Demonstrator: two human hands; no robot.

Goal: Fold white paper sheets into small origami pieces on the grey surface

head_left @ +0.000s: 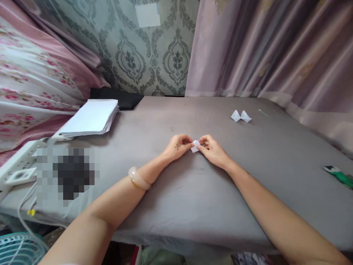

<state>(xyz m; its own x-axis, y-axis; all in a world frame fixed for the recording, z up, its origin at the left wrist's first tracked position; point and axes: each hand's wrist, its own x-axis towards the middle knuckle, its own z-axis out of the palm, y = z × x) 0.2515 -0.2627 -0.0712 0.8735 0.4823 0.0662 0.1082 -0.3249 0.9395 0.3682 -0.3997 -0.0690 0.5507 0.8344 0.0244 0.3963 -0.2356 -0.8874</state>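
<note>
A small piece of folded white paper (195, 146) is held between my two hands near the middle of the grey-covered table (176, 198). My left hand (178, 145) pinches its left side between thumb and fingers. On the opposite side, my right hand (213, 149) grips the paper the same way. The finer folds are too small to make out. Farther back on the right stands a folded white paper shape (241, 116) with two pointed parts joined at the middle.
At the back left lies a stack of white paper (89, 117), beside a black flat item (118, 97). A white power strip (24, 156) with cables runs along the left edge. A thin stick (263, 112) and a green item (342, 177) lie at right. Curtains (234, 48) hang behind.
</note>
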